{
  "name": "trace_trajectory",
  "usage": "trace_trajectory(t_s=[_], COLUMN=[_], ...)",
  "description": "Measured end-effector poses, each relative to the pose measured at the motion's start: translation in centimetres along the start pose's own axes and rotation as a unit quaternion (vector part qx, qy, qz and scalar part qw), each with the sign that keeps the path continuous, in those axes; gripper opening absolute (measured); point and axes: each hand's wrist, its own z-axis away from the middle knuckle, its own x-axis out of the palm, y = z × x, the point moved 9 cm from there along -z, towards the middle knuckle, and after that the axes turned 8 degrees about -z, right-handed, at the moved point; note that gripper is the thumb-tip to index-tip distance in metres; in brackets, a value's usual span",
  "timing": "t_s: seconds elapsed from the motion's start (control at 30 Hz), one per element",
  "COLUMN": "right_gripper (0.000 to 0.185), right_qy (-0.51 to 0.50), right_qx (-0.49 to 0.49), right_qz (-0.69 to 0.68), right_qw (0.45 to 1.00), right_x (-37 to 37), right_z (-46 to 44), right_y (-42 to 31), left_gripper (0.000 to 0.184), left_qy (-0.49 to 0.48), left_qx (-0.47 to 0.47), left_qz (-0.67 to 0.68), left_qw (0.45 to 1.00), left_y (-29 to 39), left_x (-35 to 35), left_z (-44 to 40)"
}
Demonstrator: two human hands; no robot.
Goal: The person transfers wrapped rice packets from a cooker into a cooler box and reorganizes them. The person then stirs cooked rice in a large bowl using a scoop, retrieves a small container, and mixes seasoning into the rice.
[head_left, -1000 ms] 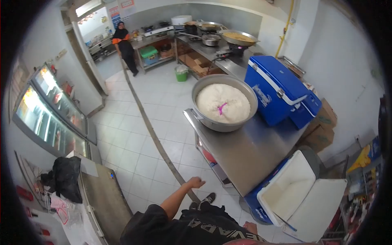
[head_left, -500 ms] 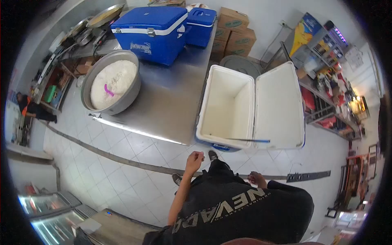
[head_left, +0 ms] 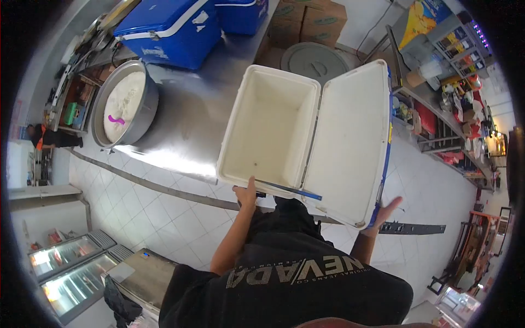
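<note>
A large open cooler (head_left: 273,117) with a white interior stands beside the steel table, its white lid (head_left: 350,142) folded out to the right. My left hand (head_left: 245,195) is closed on the cooler's near side, by its front left part. At the lid's near right corner, my right hand (head_left: 386,212) rests against the edge with fingers spread. A thin blue-tipped rod (head_left: 301,191) lies across the near rim. Inside, the cooler looks empty apart from a small dark spot.
A steel table (head_left: 186,104) bears a big pot of white grains (head_left: 123,104) with a purple item, and blue coolers (head_left: 169,33). Behind are a grey round lid (head_left: 314,60) and cartons (head_left: 322,24). A person (head_left: 54,138) stands far left; shelves (head_left: 437,115) are right.
The view has swung right and come closer to the open cooler. Both my hands have moved out from near my body to the cooler and its lid.
</note>
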Motion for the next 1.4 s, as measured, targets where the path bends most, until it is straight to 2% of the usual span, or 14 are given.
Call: trace_trajectory(t_s=[0.07,0.1,0.17,0.27,0.43,0.53,0.57,0.7,0.83,0.93,1.03,1.17,1.33,1.4], right_gripper=[0.082,0.078,0.076,0.077,0.075,0.074,0.075,0.077,0.087,0.09,0.076,0.061,0.061,0.06], right_qy=[-0.042,-0.058,-0.072,-0.047,-0.108,-0.12,-0.137,-0.131,-0.056,0.005,0.02,0.042,0.05,0.013], right_qx=[-0.094,-0.103,-0.098,-0.069,-0.093,-0.121,-0.117,-0.089,-0.091,-0.08,0.013,0.064,0.052,0.033], right_qz=[0.091,0.279,0.622,0.591,0.596,0.61,0.614,0.645,0.655,0.658,0.679,0.687,0.685,0.725], right_qw=[0.991,0.953,0.774,0.803,0.79,0.774,0.768,0.747,0.748,0.749,0.734,0.723,0.725,0.688], right_x=[2.8,5.7,10.8,8.6,14.0,17.5,17.8,17.5,13.5,10.5,8.5,11.4,12.1,12.5], right_z=[0.7,1.0,0.9,-0.5,-1.9,-1.6,-1.8,-1.6,-2.2,-3.1,-5.5,-6.5,-8.6,-9.6], right_y=[-2.7,-2.8,-2.2,-2.7,-1.3,-1.0,-1.3,-2.3,-4.3,-7.0,-8.9,-5.9,-6.5,-7.4], left_gripper=[0.076,0.076,0.073,0.066,0.051,0.068,0.06,0.058,0.053,0.078,0.088,0.093,0.096,0.096], left_qy=[-0.008,-0.009,-0.01,-0.032,-0.093,-0.132,-0.145,-0.077,0.023,0.098,0.089,0.006,0.03,0.027], left_qx=[-0.01,-0.02,-0.038,-0.074,-0.112,-0.074,-0.01,-0.053,0.134,0.065,0.039,-0.034,-0.006,-0.008], left_qz=[0.01,0.011,0.015,0.046,0.103,0.122,0.164,0.071,-0.125,-0.196,-0.139,-0.092,-0.078,-0.083], left_qw=[1.0,1.0,0.999,0.996,0.984,0.981,0.976,0.993,0.983,0.974,0.986,0.995,0.996,0.996], left_y=[0.3,-0.7,-1.7,-0.1,1.7,1.5,2.2,1.4,4.0,2.1,3.2,5.1,4.7,4.7], left_x=[0.1,0.3,0.1,0.8,1.8,2.6,2.8,1.8,2.0,2.9,2.9,0.8,1.0,0.9], left_z=[-0.2,-1.3,-1.5,0.1,1.4,1.3,1.5,3.3,5.6,5.3,6.1,7.1,7.0,7.2])
